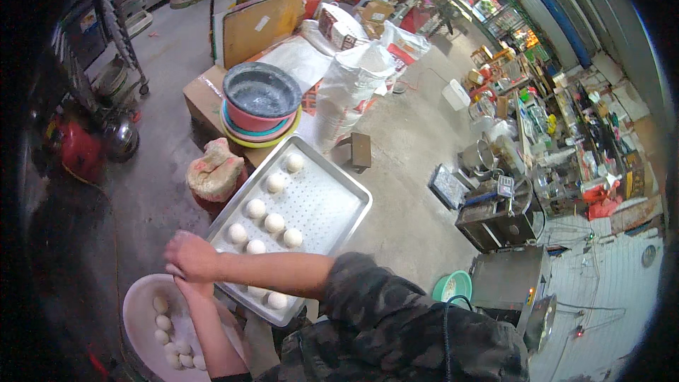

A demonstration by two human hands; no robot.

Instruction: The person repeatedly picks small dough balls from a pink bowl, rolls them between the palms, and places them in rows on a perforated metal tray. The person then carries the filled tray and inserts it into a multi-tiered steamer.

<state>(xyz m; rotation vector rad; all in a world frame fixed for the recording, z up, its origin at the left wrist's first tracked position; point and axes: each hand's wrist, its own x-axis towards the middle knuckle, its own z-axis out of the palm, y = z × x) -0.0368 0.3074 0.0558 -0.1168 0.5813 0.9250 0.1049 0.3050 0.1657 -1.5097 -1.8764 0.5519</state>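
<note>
My right hand [192, 256], blurred, lies over my left hand [186, 285] above the upper rim of a pale pink basin [139, 287]. The hands touch, and most of my left hand and its fingers are hidden. Something whitish shows at their left edge; I cannot tell whether it is dough or a fingertip. Several round dough balls [163, 322] lie inside the basin. Just right of my hands, a perforated metal tray [329, 196] bears several white, floury dough balls [275, 183]; my right forearm crosses its lower part.
A cloth-topped red container [215, 175] stands beyond my hands. Stacked plastic basins [262, 90] rest on a cardboard box [204, 98] beside a white woven sack [345, 90]. A small stool [360, 151] stands right of the tray. Farther right are a green basin [452, 285] and metal equipment [498, 223].
</note>
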